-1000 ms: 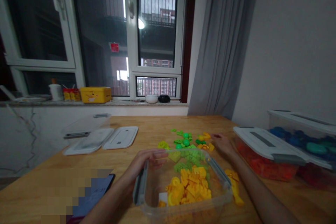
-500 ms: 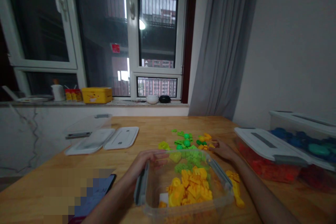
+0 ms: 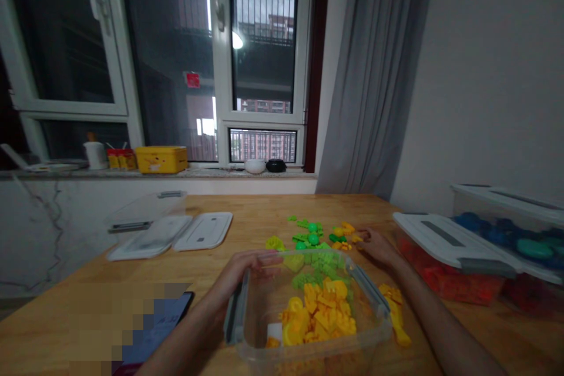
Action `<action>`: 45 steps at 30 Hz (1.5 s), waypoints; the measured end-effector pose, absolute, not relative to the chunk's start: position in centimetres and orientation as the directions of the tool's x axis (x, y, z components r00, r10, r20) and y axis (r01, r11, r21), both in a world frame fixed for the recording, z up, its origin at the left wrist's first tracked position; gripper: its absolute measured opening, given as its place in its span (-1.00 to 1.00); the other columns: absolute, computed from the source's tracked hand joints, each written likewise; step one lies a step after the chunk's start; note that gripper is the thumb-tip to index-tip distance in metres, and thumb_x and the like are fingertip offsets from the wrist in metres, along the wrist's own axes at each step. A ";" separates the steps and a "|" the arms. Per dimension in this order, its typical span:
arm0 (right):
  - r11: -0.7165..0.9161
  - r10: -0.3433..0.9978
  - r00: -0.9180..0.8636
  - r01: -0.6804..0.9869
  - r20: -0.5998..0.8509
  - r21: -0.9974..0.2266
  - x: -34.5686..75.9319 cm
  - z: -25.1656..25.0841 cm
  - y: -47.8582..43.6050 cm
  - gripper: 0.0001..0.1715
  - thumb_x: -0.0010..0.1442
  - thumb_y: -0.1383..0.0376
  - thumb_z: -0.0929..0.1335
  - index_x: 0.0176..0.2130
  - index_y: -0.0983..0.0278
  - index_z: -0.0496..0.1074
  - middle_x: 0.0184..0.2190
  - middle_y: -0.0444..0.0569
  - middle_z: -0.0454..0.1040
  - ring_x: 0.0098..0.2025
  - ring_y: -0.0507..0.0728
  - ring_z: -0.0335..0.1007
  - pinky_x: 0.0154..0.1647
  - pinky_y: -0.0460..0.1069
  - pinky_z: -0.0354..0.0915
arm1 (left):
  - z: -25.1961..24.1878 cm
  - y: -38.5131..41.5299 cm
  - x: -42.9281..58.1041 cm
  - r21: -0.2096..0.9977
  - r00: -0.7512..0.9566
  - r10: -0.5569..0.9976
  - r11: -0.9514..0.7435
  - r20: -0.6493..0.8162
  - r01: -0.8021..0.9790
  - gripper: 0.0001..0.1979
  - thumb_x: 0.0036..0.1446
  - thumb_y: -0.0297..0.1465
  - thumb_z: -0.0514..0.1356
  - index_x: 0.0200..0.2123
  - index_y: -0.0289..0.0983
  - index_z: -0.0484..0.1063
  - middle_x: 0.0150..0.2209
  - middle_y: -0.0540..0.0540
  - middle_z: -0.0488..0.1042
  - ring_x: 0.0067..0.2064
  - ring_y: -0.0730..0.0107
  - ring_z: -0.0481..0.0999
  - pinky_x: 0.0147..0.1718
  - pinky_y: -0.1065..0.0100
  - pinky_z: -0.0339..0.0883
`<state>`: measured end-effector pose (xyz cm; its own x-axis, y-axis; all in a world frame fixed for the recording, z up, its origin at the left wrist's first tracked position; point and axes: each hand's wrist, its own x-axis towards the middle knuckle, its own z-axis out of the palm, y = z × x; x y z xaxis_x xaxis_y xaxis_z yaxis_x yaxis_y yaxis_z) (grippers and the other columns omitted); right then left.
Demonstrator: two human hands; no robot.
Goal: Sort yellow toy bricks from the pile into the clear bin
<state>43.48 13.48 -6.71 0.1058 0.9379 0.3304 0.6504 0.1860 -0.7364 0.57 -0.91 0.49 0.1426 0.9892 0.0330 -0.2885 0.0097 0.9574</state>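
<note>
A clear plastic storage box [image 3: 308, 355] with grey side latches stands before me, holding a heap of yellow toy pieces [image 3: 321, 314]. My left hand [image 3: 251, 264] grips its far left rim, some fingers seen through the clear wall. Beyond the box on the right, my right hand [image 3: 374, 247] has its fingers closed at the tips on a small orange toy piece [image 3: 358, 239]. Beside it lie several more orange pieces [image 3: 342, 245] and a dark green piece [image 3: 338, 238]. Green toy pieces and balls [image 3: 312, 239] spread behind the box; its far wall partly veils some.
A yellow bottle-shaped toy [image 3: 399, 326] lies right of the box. Lidded boxes of red pieces [image 3: 458, 285] and blue pieces [image 3: 489, 232] stand at the right. White lids [image 3: 205, 231] and a clear box [image 3: 150, 208] lie back left. A phone [image 3: 161, 329] is near my left forearm.
My right hand has shifted slightly away and to the right, the small orange piece moving with its fingertips. My left hand and the box stay in place.
</note>
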 end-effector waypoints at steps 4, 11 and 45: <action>0.169 0.933 0.136 0.649 0.332 -0.742 43.4 -6.5 13.3 -0.53 -0.03 0.30 0.38 -0.09 0.36 0.53 -0.25 0.06 0.64 -0.27 0.20 0.55 -0.28 -0.01 0.39 | 0.6 -0.9 0.7 0.960 0.185 0.980 -0.021 0.075 -0.279 -0.71 -0.16 -0.49 0.20 -0.32 -0.34 0.64 0.05 -0.27 0.60 0.18 -0.12 0.48 0.15 0.04 0.34; 0.172 0.913 0.189 0.622 0.360 -0.764 43.0 -5.5 12.8 -0.67 -0.07 0.31 0.38 -0.26 0.32 0.62 -0.21 0.12 0.65 -0.09 0.31 0.54 -0.01 0.11 0.38 | 0.7 -1.1 0.6 0.967 0.172 0.983 -0.022 0.067 -0.253 -0.67 -0.18 -0.44 0.26 -0.27 -0.33 0.65 0.00 -0.28 0.63 0.15 -0.19 0.49 0.13 0.02 0.35; 0.338 0.697 -0.691 0.082 0.191 -0.938 31.6 2.1 4.1 -0.63 0.03 0.13 0.53 -0.13 0.15 0.60 0.07 -0.06 0.53 0.25 0.25 0.28 0.30 0.14 0.10 | 0.9 -0.8 0.6 0.974 0.264 0.957 -0.065 0.123 -0.218 -0.63 -0.14 -0.43 0.17 -0.25 -0.35 0.67 0.01 -0.24 0.63 0.11 -0.12 0.54 0.14 0.02 0.34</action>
<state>31.64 4.15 2.08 -0.6909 0.6973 0.1908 0.0820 0.3379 -0.9376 0.61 -0.77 0.91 0.2635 0.9568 0.1230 -0.2177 -0.0652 0.9738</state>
